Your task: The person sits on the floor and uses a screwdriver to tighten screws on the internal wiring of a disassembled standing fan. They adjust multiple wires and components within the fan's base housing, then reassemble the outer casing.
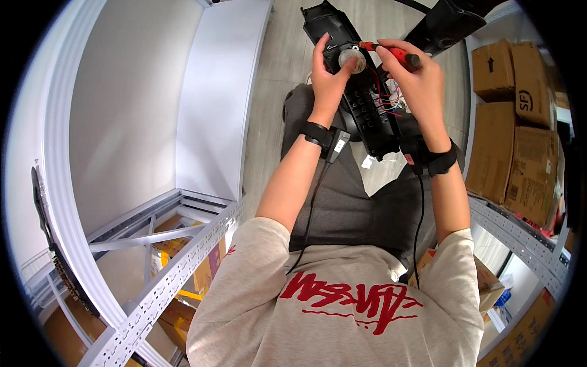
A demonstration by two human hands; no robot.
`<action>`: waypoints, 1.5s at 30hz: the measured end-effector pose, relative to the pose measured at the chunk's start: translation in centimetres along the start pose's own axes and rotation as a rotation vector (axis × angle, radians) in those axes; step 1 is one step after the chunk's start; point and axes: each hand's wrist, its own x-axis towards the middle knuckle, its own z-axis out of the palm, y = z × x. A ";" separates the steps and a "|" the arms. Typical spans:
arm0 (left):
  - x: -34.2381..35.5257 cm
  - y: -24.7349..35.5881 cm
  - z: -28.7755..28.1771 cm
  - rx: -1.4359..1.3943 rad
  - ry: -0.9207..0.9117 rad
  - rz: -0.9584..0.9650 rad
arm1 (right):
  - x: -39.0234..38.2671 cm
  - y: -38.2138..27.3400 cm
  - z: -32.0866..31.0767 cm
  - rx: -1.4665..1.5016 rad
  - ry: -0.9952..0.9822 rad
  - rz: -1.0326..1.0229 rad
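Note:
A long black plastic housing (374, 125) lies aslant over my lap, its far end pointing up and left. My left hand (329, 85) grips it near the middle, the thumb pressing on a round whitish, clear-looking part (350, 59) and the fingers along the housing's left side. My right hand (417, 82) is closed round a red screwdriver (396, 55) with a dark end. The tool lies nearly level, its tip to the left at the upper edge of the round part; whether it touches a screw is too small to tell. Loose coloured wires (390, 104) come out of the housing's right side.
Another black casing (445, 27) stands beyond my right hand. At the left is a white shelf panel (217, 98) above a perforated metal frame (177, 263). Cardboard boxes (492, 144) are stacked on the right-hand rack. Cables run from both black wrist straps (318, 133).

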 end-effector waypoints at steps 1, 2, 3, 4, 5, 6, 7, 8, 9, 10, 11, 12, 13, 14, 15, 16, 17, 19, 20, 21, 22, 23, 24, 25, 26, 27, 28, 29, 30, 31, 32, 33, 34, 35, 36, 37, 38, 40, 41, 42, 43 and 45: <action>0.0 0.0 -0.1 -0.003 -0.009 -0.017 | 0.2 0.3 0.4 -0.005 -0.004 0.011; 0.0 0.0 -0.1 -0.007 -0.019 -0.034 | 0.4 0.6 0.9 -0.010 -0.008 0.021; 0.1 -0.3 -0.2 0.011 -0.018 -0.012 | 0.5 1.0 1.3 -0.016 -0.011 0.032; 0.2 -0.5 -0.4 0.031 -0.015 0.012 | 0.6 1.3 1.7 -0.012 -0.011 0.018; 0.2 -0.8 -0.5 0.050 -0.013 0.036 | 0.7 1.7 2.1 -0.008 -0.010 0.004; 0.2 -1.0 -0.5 0.103 -0.001 0.074 | 0.7 2.0 2.4 -0.005 -0.008 -0.010; 0.2 -1.0 -0.5 0.155 0.010 0.112 | 0.7 2.0 2.6 -0.011 -0.009 -0.004; 0.2 -0.9 -0.5 0.207 0.020 0.149 | 0.6 1.9 2.7 -0.017 -0.009 0.001; 0.2 -0.9 -0.5 0.182 0.013 0.136 | 0.6 2.0 2.8 -0.023 -0.009 0.007; 0.3 -1.1 -0.6 0.157 0.005 0.124 | 0.7 2.0 3.0 -0.024 -0.007 0.003; 0.4 -1.3 -0.7 0.133 -0.003 0.112 | 0.7 2.2 3.1 -0.024 -0.005 0.000; 0.3 -1.5 -0.8 0.116 -0.004 0.098 | 0.8 2.4 3.2 -0.025 -0.003 -0.004; 0.3 -1.6 -0.8 0.098 -0.005 0.083 | 0.8 2.6 3.2 -0.020 -0.004 -0.009; 0.4 -1.6 -0.8 0.081 -0.006 0.067 | 0.8 2.8 3.2 -0.015 -0.005 -0.013; 0.4 -1.7 -0.7 0.045 -0.002 0.039 | 0.8 2.9 3.1 -0.010 -0.005 -0.018; 0.3 -1.4 -0.6 0.010 0.003 0.010 | 0.8 3.1 2.9 0.021 0.011 -0.033; 0.2 -1.2 -0.5 -0.025 0.007 -0.019 | 0.7 3.2 2.6 0.052 0.027 -0.049; 0.1 -0.7 -0.5 -0.032 -0.008 -0.041 | 0.3 3.1 2.0 0.114 0.034 -0.029; 0.1 -0.5 -0.5 -0.036 -0.015 -0.052 | 0.1 2.6 1.4 0.146 0.024 0.007; 0.1 -0.8 -0.6 -0.017 -0.013 -0.029 | -0.2 2.1 0.9 0.178 0.016 0.042; 0.2 -1.0 -0.7 0.001 -0.014 -0.003 | -0.6 1.5 0.5 0.192 0.025 0.072; 0.2 -1.2 -0.7 0.020 -0.015 0.022 | -0.9 1.4 0.1 0.203 0.022 0.084; 0.1 -1.4 -0.8 0.028 -0.005 0.028 | -1.2 1.4 -0.4 0.214 0.019 0.096; 0.1 -1.1 -0.6 0.037 0.004 0.033 | -1.4 1.5 -0.9 0.225 0.017 0.109; 0.0 -0.9 -0.5 0.045 0.013 0.039 | -1.5 1.5 -1.2 0.227 0.026 0.093; 0.1 -0.9 -0.5 0.043 0.012 0.038 | -1.6 1.5 -1.5 0.221 0.020 0.108; 0.1 -1.0 -0.5 0.042 0.012 0.038 | -1.8 1.5 -1.8 0.215 0.015 0.123; 0.1 -1.0 -0.6 0.040 0.011 0.039 | -1.9 1.4 -2.0 0.209 0.010 0.139; 0.0 -1.0 -0.8 0.056 -0.001 -0.015 | -2.0 1.4 -2.1 0.215 0.015 0.135; 0.0 -0.9 -1.0 0.072 -0.014 -0.070 | -2.1 1.4 -2.1 0.222 0.020 0.131; -0.1 -0.8 -1.1 0.089 -0.026 -0.124 | -2.2 1.4 -2.1 0.228 0.026 0.128; -0.1 -0.7 -1.0 0.074 -0.023 -0.092 | -2.2 1.3 -2.2 0.229 0.024 0.132; -0.1 -0.7 -0.9 0.059 -0.019 -0.060 | -2.2 1.3 -2.3 0.231 0.020 0.136; -0.1 -0.6 -0.8 0.044 -0.014 -0.029 | -2.2 1.3 -2.3 0.233 0.016 0.140; -0.1 -0.6 -0.7 0.056 -0.016 -0.005 | -2.2 1.3 -2.2 0.238 0.021 0.147; 0.0 -0.6 -0.6 0.068 -0.019 0.019 | -2.1 1.4 -2.1 0.243 0.027 0.153; 0.0 -0.6 -0.5 0.080 -0.021 0.043 | -2.1 1.5 -2.1 0.247 0.032 0.160; 0.0 -0.6 -0.4 0.092 -0.038 0.050 | -1.9 1.9 -2.0 0.248 0.020 0.153; -0.1 -0.6 -0.3 0.097 -0.046 0.054 | -1.8 2.1 -2.0 0.249 0.014 0.150; 0.0 -0.6 -0.3 0.107 -0.053 0.077 | -1.7 2.0 -2.0 0.246 0.014 0.157; 0.1 -0.8 -0.4 0.117 -0.058 0.100 | -1.7 2.0 -1.8 0.244 0.013 0.166; 0.1 -1.0 -0.5 0.131 -0.066 0.123 | -1.6 2.0 -1.6 0.245 0.013 0.170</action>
